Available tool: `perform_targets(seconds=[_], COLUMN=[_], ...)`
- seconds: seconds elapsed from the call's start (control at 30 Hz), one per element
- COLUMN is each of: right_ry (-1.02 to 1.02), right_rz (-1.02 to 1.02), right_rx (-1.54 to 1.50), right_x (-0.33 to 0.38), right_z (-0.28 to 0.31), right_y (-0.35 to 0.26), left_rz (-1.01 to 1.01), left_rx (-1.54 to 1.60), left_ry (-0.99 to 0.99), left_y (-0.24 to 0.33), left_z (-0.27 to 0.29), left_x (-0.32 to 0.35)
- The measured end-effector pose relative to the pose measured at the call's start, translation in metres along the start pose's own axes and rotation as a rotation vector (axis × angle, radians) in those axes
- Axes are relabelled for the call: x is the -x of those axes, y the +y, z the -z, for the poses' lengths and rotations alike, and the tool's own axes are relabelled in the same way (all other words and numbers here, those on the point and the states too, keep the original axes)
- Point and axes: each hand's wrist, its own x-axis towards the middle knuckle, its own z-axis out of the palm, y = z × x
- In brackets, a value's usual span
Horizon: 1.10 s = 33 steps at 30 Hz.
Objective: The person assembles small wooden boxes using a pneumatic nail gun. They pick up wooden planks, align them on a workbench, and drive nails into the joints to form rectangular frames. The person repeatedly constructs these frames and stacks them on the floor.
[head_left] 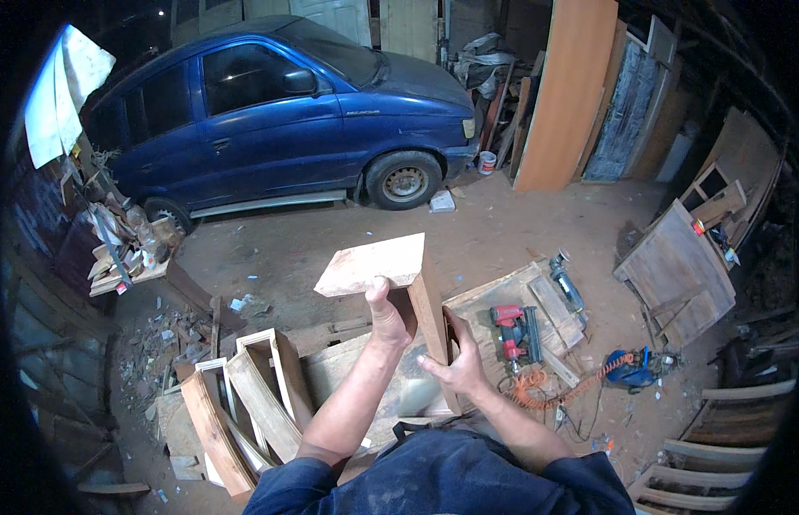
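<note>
I hold an L-shaped wooden assembly [378, 262] up in front of me, a flat top board joined to a vertical board. My left hand [389, 316] grips it from beneath, with the thumb pressed against the top board's near edge. My right hand [455, 365] lies flat against the side of the vertical board [432, 322], lower down. Under my hands, a wooden work surface [352, 365] is partly hidden by my arms.
A red nail gun [515, 330] lies on a board to the right, next to an orange coiled hose [545, 386] and a blue tool [631, 369]. Wooden frames [245, 399] lean at lower left. A blue car [279, 107] stands behind. Boards and panels [678, 270] lie at right.
</note>
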Motion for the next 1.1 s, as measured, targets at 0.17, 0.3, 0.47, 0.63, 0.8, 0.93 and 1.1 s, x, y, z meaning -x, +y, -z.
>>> perform_targets(seconds=[0.17,0.3,0.47,0.63,0.8,0.93,1.1], right_ry=[0.143,0.066,-0.02,0.069,-0.09,-0.337,-0.442], right_rz=[0.065,0.11,0.168,-0.514,-0.605,-0.498,-0.366], right_rx=[0.035,0.123,0.405,0.8,1.131,1.278,1.53], right_x=[0.018,0.034,0.052,0.079,0.124,0.126,0.088], right_z=[-0.008,0.0,0.061,0.198,0.301,0.333,0.38], right_y=[0.008,0.039,0.122,0.296,0.389,0.395,0.369], left_rz=[0.134,0.074,0.04,0.033,0.1,0.149,0.226], left_rx=[-0.049,-0.009,-0.134,-0.228,-0.29,-0.733,-0.71], left_ry=[0.215,0.383,0.324,0.357,0.587,0.695,0.66], left_y=[0.001,-0.009,-0.04,-0.079,-0.081,-0.064,-0.068], left_z=[-0.022,-0.017,0.019,0.065,0.099,0.126,0.097], left_x=[0.022,0.048,0.083,0.111,0.149,0.164,0.141])
